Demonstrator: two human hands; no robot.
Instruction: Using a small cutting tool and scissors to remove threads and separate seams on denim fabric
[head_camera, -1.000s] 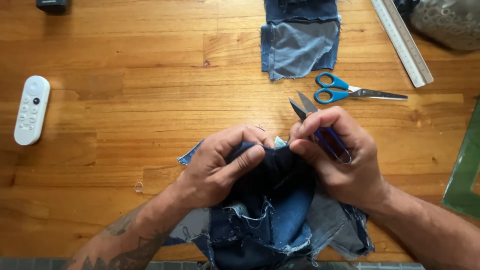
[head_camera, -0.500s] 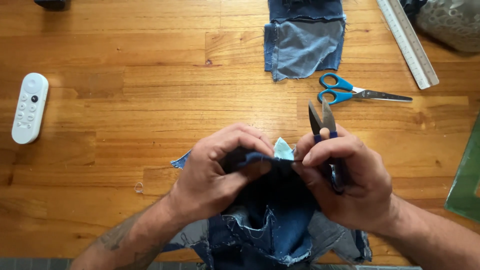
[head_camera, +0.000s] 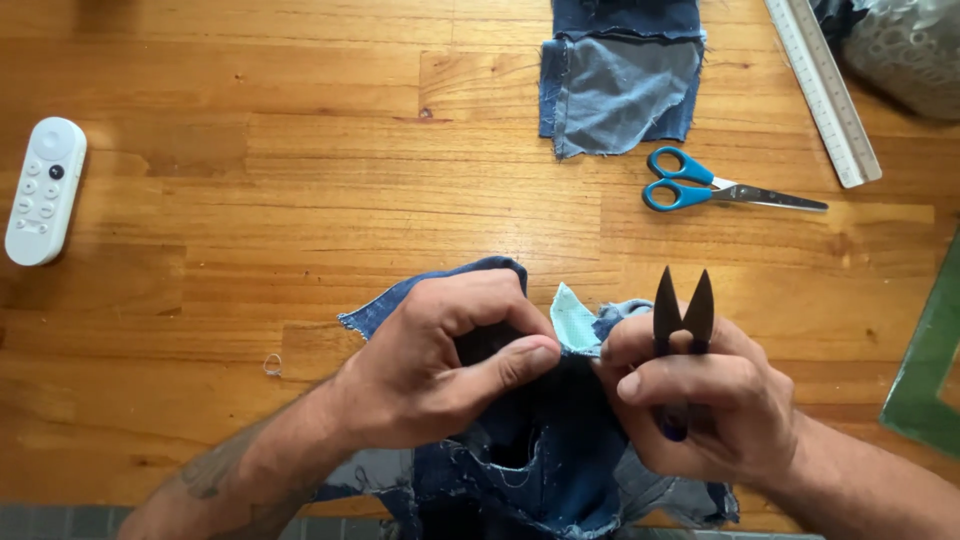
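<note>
**Denim pinched between your hands, snip blades pointing away**

The dark blue denim piece (head_camera: 540, 450) lies bunched at the near edge of the counter (head_camera: 300, 200), and its folded edge sits right between your two hands. A small pale, light-blue flap (head_camera: 577, 318) stands up at that fold — it lies just beside your right fingers and touches the tip of your left thumb side, so it is about equally near both hands.

Your left hand (head_camera: 440, 370) is clenched on the cloth, thumb pressed toward the forefinger over the fold, the knuckles arched above it. Your right hand (head_camera: 690, 400) is closed around the thread snips (head_camera: 683, 320) while its fingertips also pinch the denim edge. The snips run lengthwise away from you: the dark handle end shows below your fingers, the two black blades stick up past them, slightly parted. The blade tips point clear of the cloth — the flap lies to their left and a little lower, not between them.

Further out, the blue-handled scissors (head_camera: 700, 190) lie well apart beyond your right hand, a cut denim scrap (head_camera: 620, 90) behind them, a ruler (head_camera: 825, 95) slanting at the far right, and a white remote (head_camera: 45, 190) far off to the left.
</note>
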